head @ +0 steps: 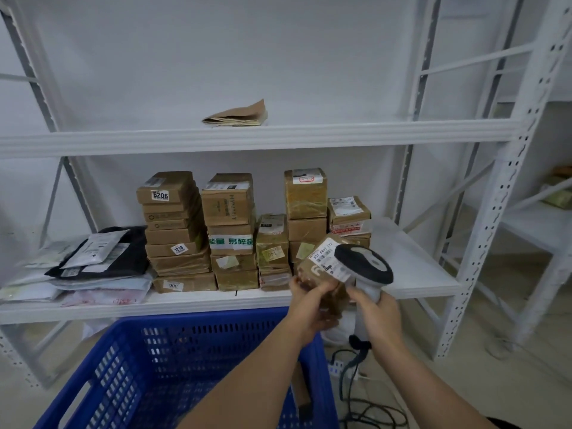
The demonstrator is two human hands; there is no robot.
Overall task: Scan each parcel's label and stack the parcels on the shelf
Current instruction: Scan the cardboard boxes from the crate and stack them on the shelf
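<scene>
The left hand grips a brown taped cardboard parcel (white label up). The right hand holds a white-handled, black-headed barcode scanner touching that label.

Plain white wall behind everything, lit pretty flat and even. There's a second white metal rack off to the right edge, and the floor is a pale beige with a power strip and a tangle of black cables lying on it.
</scene>
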